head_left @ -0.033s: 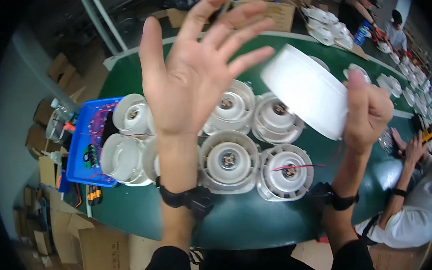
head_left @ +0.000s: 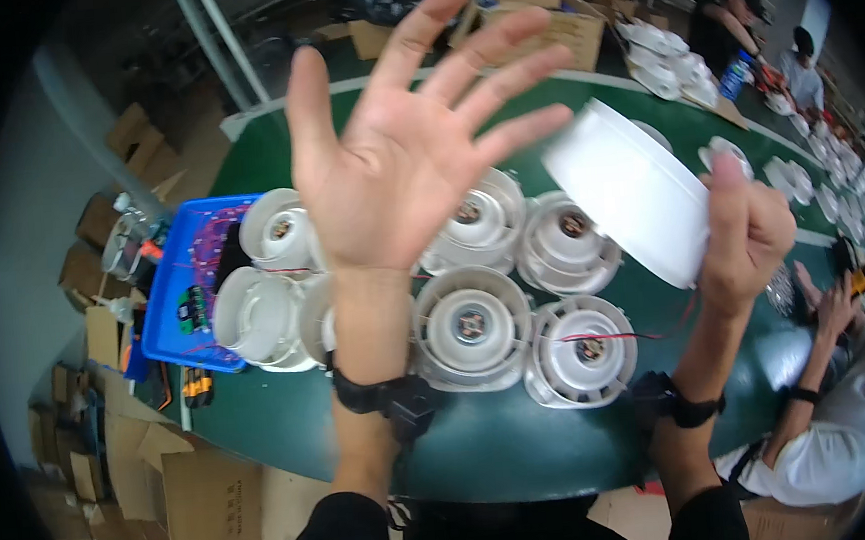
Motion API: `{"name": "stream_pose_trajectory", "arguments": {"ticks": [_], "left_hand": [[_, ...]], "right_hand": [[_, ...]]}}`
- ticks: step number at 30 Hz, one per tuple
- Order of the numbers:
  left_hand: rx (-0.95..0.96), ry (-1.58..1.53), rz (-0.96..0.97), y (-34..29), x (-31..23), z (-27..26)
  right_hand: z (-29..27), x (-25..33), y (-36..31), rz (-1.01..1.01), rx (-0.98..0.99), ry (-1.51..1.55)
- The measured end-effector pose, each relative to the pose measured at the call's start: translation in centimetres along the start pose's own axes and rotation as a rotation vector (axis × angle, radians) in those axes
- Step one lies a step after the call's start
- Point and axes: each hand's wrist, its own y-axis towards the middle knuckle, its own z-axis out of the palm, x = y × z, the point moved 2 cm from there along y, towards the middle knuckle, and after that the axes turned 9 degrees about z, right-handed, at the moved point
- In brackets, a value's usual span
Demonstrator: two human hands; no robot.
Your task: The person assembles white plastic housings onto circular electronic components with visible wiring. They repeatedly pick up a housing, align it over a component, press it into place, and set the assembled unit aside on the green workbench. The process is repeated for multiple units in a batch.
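- The right hand (head_left: 746, 233) grips a white round cover (head_left: 628, 191) by its lower edge at centre right of the frame; held so thinly and tilted, it may slip onto the white fan housings (head_left: 472, 327) below.
- The left hand (head_left: 400, 162), spread wide and empty, hangs mid-frame, blocking sight of the housings.
- A loose red wire (head_left: 613, 337) could snag.

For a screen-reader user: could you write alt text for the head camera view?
A person's left hand is raised open, palm to the camera, while the right hand holds a white round housing tilted above a green table. Similar white round housings cluster below, beside a blue tray; other people work at the right.
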Motion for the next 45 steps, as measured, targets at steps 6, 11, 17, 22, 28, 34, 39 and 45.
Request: {"name": "stream_pose_trajectory", "arguments": {"ticks": [6,11,17,22,28,34,39,45], "left_hand": [[0.126,-0.245,-0.015,-0.2,-0.6,0.0],[0.248,-0.209,-0.031,-0.3,-0.5,-0.4],[0.224,-0.102,0.135,-0.2,0.5,-2.1],[-0.173,1.144,0.248,-0.6,-0.3,-1.9],[-0.367,1.458,0.423,0.3,0.7,-1.6],[-0.309,1.528,0.202,-0.1,0.5,-0.3],[-0.247,1.420,0.099,-0.8,1.3,0.9],[-0.186,0.901,0.035,-0.5,1.0,1.2]], "right_hand": [[-0.3,-0.3,-0.3,-0.021,0.043,-0.003],[0.0,-0.1,0.0,-0.047,0.095,0.024],[-0.2,0.0,0.0,-0.028,0.085,0.052],[0.3,0.6,0.2,-0.028,0.018,0.073],[1.0,1.1,0.6,-0.012,0.049,0.141],[0.6,0.7,0.8,-0.009,0.036,0.147],[0.5,0.6,0.8,0.039,0.003,0.124],[0.5,0.8,0.8,0.031,-0.005,0.057]]}}
